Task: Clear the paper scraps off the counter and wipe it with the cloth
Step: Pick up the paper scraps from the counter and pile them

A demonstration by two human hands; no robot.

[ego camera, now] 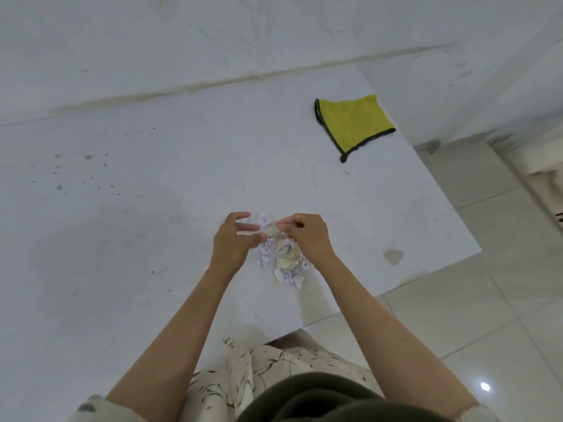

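A small heap of torn white and yellowish paper scraps [281, 257] lies on the pale grey stone counter [152, 208], near its front edge and right of centre — directly between and just beneath the two hands. The left hand [233, 242] hovers at the left side of the heap with its fingers loosely spread and bent, thumb apart from them, holding nothing that can be seen; its fingertips sit close to the nearest scraps. The right hand [306, 239] is at the right side of the heap, its fingers curled in and pinching at scraps on the far top of the pile, though just what it holds is too small to make out. A few scraps trail toward the near edge, past the wrists. Well apart from the hands, at the far right of the counter, lies a folded yellow cloth with dark edging [353, 124] — flat, close to the counter's right edge. Dark specks and a brownish stain [393, 256] mark the surface.
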